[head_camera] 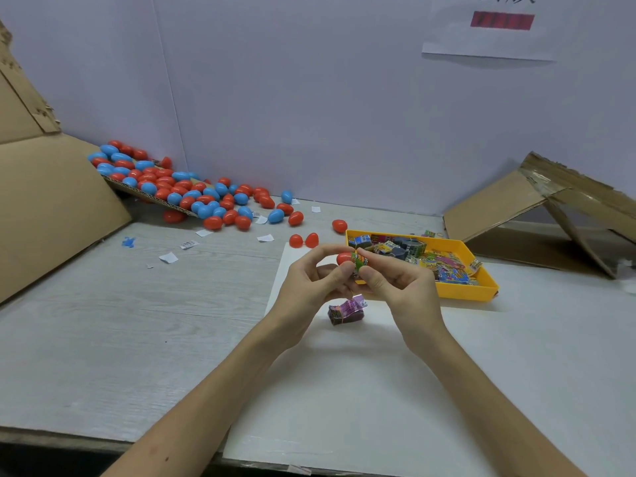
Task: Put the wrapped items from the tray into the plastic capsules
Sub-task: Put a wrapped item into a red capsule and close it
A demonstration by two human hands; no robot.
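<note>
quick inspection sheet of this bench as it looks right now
surface: pale wood-grain table with a white sheet under the hands
job's things: yellow tray of wrapped items; red capsule half and green wrapped item held together; purple wrapped item on the sheet; capsule pile, red and blue, far left; open red capsule beyond the hands
clutter: paper scraps, blue scrap
grips: left hand holds the red capsule half; right hand pinches the green wrapped item
cables: nothing seen
surroundings: left cardboard, right cardboard, paper notice on the wall
</note>
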